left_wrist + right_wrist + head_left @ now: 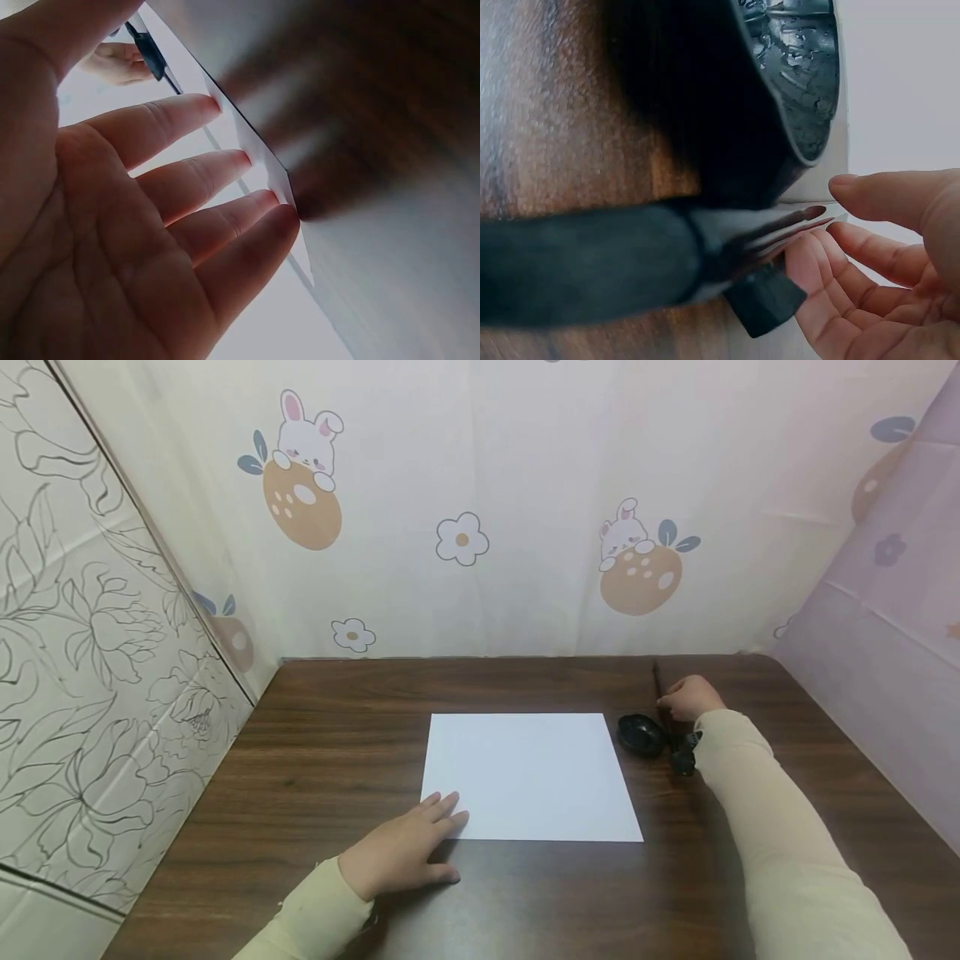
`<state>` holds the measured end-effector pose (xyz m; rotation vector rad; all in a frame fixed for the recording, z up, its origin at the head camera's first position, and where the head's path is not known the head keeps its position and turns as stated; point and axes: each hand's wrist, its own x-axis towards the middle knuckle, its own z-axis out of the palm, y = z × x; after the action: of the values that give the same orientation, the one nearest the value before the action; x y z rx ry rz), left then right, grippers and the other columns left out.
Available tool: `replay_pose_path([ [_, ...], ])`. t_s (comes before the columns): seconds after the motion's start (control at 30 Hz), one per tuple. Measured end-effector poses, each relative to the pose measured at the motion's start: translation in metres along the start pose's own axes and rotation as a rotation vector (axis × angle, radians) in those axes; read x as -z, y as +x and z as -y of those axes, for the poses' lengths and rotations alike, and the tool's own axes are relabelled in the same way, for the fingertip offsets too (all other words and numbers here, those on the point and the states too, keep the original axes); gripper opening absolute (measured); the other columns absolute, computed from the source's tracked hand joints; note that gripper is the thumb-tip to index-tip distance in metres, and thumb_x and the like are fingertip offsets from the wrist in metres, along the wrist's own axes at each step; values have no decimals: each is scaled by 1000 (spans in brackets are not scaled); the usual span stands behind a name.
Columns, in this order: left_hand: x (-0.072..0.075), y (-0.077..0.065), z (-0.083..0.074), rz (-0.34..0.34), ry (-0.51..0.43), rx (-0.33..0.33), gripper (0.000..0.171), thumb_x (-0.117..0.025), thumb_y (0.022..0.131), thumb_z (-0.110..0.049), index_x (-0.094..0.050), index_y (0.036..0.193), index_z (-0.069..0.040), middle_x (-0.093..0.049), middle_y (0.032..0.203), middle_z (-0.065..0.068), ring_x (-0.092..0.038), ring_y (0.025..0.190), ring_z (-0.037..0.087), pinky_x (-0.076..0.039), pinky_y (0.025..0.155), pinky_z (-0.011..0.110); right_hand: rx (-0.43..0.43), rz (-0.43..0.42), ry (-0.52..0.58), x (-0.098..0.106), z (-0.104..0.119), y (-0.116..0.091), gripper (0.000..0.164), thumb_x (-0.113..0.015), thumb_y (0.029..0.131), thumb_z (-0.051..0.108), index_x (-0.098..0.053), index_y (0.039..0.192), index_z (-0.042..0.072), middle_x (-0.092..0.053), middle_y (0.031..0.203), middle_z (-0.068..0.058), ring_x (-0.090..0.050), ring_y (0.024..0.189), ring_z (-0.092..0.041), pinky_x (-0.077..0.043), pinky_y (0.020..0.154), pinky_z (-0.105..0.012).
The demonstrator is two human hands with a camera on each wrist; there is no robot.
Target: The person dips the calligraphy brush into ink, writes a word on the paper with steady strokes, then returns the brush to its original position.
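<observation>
A white sheet of paper lies on the dark wooden table. My left hand rests at its near left corner, fingers spread and almost straight, fingertips right at the edge in the left wrist view. At the far right, my right hand is at a slim dark brown brush handle. In the right wrist view its bent fingertips are right by the handle, and the thumb stands apart. A black bowl, wet inside in the right wrist view, sits left of the brush.
A small black block stands beside the brush in the right wrist view. Behind the table hangs a white curtain printed with rabbits and flowers. A flower-drawn panel borders the left side; pale purple cloth borders the right.
</observation>
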<state>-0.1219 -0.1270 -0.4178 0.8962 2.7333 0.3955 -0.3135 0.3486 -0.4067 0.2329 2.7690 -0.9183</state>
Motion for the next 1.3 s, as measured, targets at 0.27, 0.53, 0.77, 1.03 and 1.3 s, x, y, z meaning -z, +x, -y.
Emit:
replay_pose_path([
  [0.27, -1, 0, -1, -3, -5, -2, 71, -74, 84, -42, -50, 144, -12, -36, 158, 12, -32, 146, 35, -37, 113, 51, -20, 22, 14, 0, -2, 2, 44, -58, 93, 12, -49, 121, -21, -57, 116, -36, -67, 97, -38, -59, 79, -42],
  [0.53, 0, 0, -1, -10, -7, -14, 72, -75, 83, -42, -50, 143, -11, -37, 157, 13, -33, 146, 36, -37, 113, 51, -16, 25, 7, 2, 3, -3, 44, -56, 93, 11, -50, 122, -21, -56, 119, -37, -64, 103, -43, -58, 82, -46],
  [0.77, 0, -1, -2, -14, -12, -17, 72, -75, 83, -42, -51, 143, -11, -38, 156, 14, -33, 145, 37, -37, 113, 51, 30, 7, -7, 8, 6, -3, 40, -57, 91, 14, -56, 113, -19, -63, 102, -28, -63, 82, -27, -54, 65, -31],
  [1.03, 0, -1, -2, -9, -15, -9, 72, -75, 83, -42, -50, 143, -11, -37, 157, 13, -33, 146, 36, -37, 113, 51, 41, 31, 43, 21, 13, -9, 59, -51, 93, 20, -36, 135, -19, -46, 129, -39, -60, 106, -41, -55, 81, -43],
  [1.3, 2, -1, -3, -9, -21, -8, 72, -75, 83, -41, -50, 143, -10, -37, 157, 13, -33, 145, 37, -37, 113, 51, 34, -13, 90, 36, 22, -12, 59, -46, 95, 23, -32, 138, -15, -45, 128, -36, -59, 107, -43, -53, 82, -46],
])
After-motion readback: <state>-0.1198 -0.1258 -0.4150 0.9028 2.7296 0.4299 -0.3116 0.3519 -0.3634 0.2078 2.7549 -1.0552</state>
